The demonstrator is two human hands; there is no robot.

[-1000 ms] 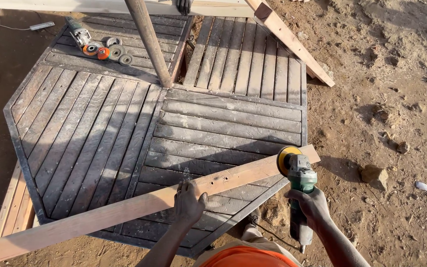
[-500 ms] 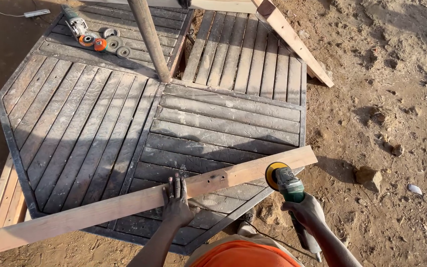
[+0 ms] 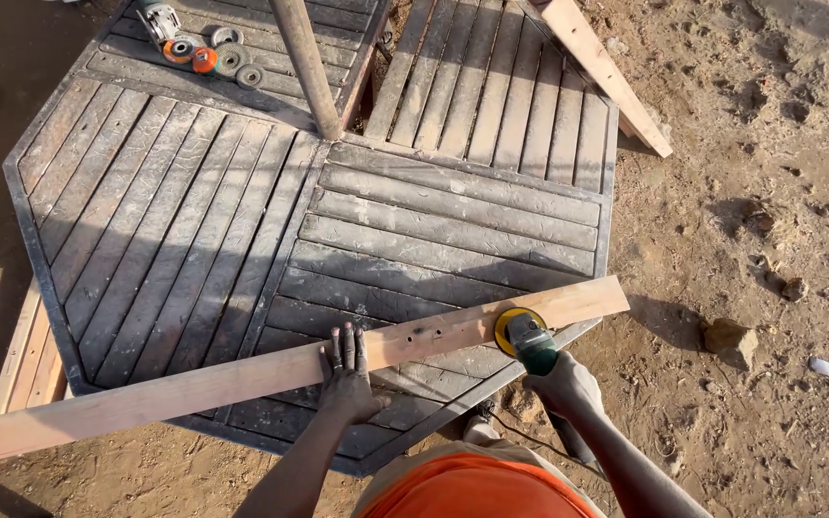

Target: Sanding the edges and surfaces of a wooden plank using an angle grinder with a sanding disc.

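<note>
A long pale wooden plank (image 3: 242, 379) lies across the near edge of a dark slatted hexagonal platform (image 3: 194, 221). My left hand (image 3: 347, 369) presses flat on the plank near its middle. My right hand (image 3: 568, 388) grips a green angle grinder (image 3: 532, 343) whose yellow disc (image 3: 510, 324) rests on the plank's top face, toward its right end.
A second grinder (image 3: 157, 19) and several loose discs (image 3: 208, 58) lie at the platform's far left. A slanted pole (image 3: 304, 62) rises from the centre. Another plank (image 3: 606, 72) leans at the far right. Stones (image 3: 729, 341) sit on the sandy ground.
The grinder has slid left along the plank, away from its right end. My left hand has stayed pressed on the plank. The view has shifted slightly.
</note>
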